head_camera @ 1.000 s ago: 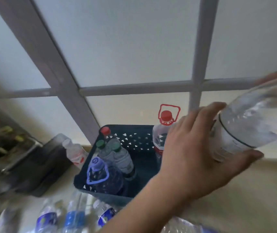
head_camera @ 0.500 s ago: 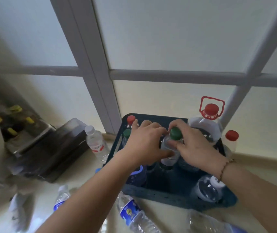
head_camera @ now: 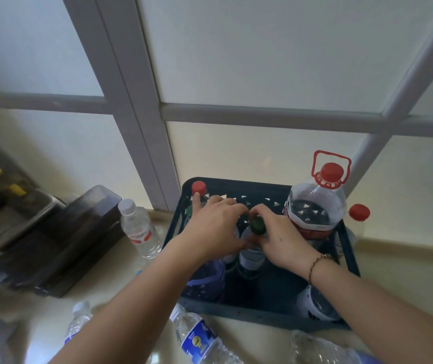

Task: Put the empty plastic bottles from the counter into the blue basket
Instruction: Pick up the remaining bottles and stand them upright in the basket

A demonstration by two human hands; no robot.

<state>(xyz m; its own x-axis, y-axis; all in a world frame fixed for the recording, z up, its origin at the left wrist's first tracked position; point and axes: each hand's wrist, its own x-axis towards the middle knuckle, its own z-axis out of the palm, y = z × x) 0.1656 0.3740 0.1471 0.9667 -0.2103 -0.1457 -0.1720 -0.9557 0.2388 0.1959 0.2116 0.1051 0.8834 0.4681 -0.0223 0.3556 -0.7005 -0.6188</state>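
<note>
Since half a second ago, little has been shifted: both hands are kept on the clear plastic bottle with the dark green cap (head_camera: 256,233), which is stood upright inside the dark blue perforated plastic basket (head_camera: 262,315). It is gripped by the right hand (head_camera: 279,239) at the neck, fingers curled over the cap, while the left hand (head_camera: 214,227) is closed against its shoulder, apparently so that it is steadied and fitted among bottles already packed there. Both forearms are extended forward and converge over the basket, wrists slightly bent down. Beside the hands, a large clear jug with a red cap and red handle (head_camera: 316,206) is stood in the far right corner. On the beige counter (head_camera: 407,271), a small white-capped bottle with a red label (head_camera: 139,229) and a blue-labelled bottle lying flat (head_camera: 199,340) are left outside; the task is judged partly done.
</note>
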